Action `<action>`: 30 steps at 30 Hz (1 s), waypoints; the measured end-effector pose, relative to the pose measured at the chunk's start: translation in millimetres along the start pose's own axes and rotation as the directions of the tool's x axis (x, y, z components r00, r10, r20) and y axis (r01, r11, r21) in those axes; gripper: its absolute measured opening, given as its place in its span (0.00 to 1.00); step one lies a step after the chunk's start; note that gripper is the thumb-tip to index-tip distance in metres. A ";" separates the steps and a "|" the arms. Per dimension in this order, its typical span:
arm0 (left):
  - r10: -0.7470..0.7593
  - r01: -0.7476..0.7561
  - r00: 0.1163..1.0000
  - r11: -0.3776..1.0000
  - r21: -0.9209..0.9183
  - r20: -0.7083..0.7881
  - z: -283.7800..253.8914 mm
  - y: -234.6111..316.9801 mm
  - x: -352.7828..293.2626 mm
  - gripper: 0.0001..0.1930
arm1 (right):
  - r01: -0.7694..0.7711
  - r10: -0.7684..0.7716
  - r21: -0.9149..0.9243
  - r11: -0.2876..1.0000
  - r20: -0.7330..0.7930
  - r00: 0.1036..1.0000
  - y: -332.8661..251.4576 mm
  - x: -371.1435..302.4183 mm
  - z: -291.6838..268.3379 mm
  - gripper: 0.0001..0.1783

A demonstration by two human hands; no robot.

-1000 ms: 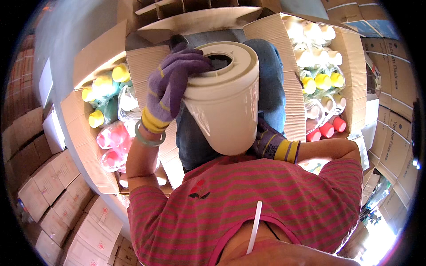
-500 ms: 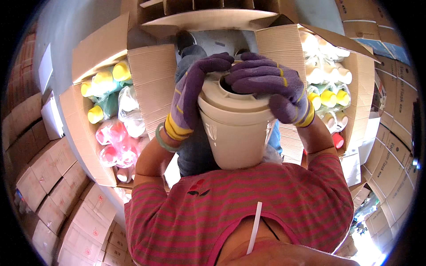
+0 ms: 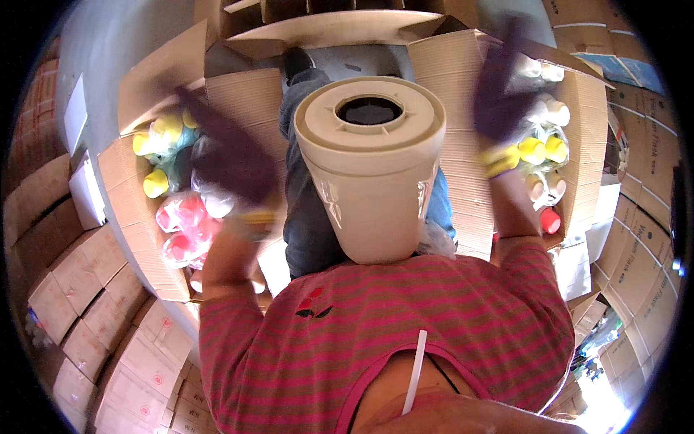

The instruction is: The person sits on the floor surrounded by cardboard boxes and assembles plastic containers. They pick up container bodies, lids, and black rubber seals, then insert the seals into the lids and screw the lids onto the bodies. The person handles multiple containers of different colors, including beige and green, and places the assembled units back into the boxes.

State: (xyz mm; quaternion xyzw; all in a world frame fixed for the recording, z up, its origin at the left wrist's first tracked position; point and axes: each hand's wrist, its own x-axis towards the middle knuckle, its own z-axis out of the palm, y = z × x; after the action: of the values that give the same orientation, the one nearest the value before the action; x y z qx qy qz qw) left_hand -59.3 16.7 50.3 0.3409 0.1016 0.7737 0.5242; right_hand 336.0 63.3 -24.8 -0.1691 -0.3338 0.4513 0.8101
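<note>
A cream, tapered plastic vessel [image 3: 372, 195] stands in my lap against my striped shirt, with a ring-shaped top around a dark round hole. Neither hand touches it. My left hand [image 3: 235, 159], in a purple glove with a yellow cuff, is over the left carton [image 3: 134, 235], above its wrapped bottles. On the other side, my right hand [image 3: 499, 101], gloved alike, hangs at the inner edge of the right carton [image 3: 587, 152], beside bottles with white and yellow caps [image 3: 533, 150]. Motion smears the fingers of both hands, and nothing can be made out in them.
Ahead of my feet is a cardboard box with dividers [image 3: 332, 30]. Stacked cartons rise at the left [image 3: 79, 289] and the right [image 3: 629, 253]. Open cardboard flaps [image 3: 452, 123] stand on both sides of my legs. Clear plastic [image 3: 437, 241] lies by the vessel.
Both hands have let go of the vessel's top and swung apart, the left toward the left carton and the right toward the right carton. The vessel stays in my lap, its hole now uncovered.
</note>
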 end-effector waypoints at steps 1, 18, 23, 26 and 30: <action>-0.007 0.014 1.000 0.960 0.281 -0.025 22.0 -7.7 -3.9 0.37 | -0.091 0.090 0.025 0.996 0.042 0.995 38.6 -29.9 43.4 0.37; -0.167 0.205 0.908 0.977 0.060 -0.384 13.7 -84.9 -8.0 0.34 | -0.173 0.162 -0.286 0.943 -0.062 0.985 0.3 -52.7 104.4 0.47; -0.435 0.432 0.898 0.844 -0.316 0.065 -122.2 -108.0 -14.6 0.28 | -0.010 0.025 -0.097 0.995 0.153 0.988 -5.4 -44.4 87.8 0.46; -0.431 0.427 0.886 0.902 -0.066 -0.172 -71.0 -155.1 -49.4 0.28 | -0.349 0.383 -0.367 0.862 0.023 0.923 19.0 -96.6 124.5 0.45; -0.493 0.448 0.869 0.748 -0.490 0.042 -33.5 -127.8 -21.2 0.29 | -0.110 0.217 -0.424 0.899 0.212 0.953 -28.7 -62.5 121.3 0.44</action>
State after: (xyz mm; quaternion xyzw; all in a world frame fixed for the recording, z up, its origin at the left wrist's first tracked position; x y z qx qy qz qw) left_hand 18.9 59.7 -49.4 0.1267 0.0106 0.6314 0.7650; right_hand 246.5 -8.1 54.8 -0.3026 -0.5060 0.4566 0.6663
